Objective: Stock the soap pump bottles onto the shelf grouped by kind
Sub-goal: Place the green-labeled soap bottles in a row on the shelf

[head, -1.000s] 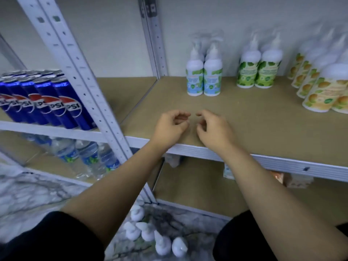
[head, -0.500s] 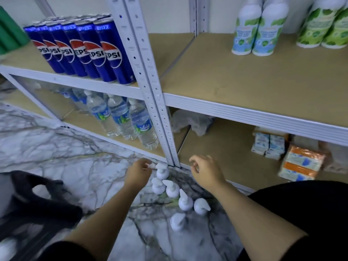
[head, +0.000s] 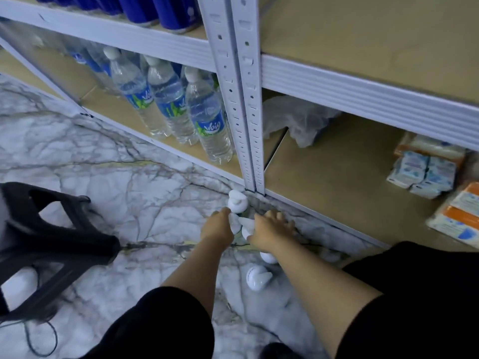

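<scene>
A small shop or stockroom; a white slotted metal upright (head: 234, 99) carries board shelves of goods in rows; left of it stand water bottles (head: 207, 117) under blue cans (head: 145, 9); right of it lie tissue packs (head: 425, 174); marble-patterned floor (head: 103, 161) below.

Water bottles (head: 207, 120) stand at the lower shelf's front edge; tissue packs (head: 422, 174) lie rightward; a black stool (head: 49, 244) stands on the marble floor (head: 116, 177).

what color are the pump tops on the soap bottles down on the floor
White, seen clearly in the head view on the pump bottles standing on the grey-veined marble floor.
</scene>
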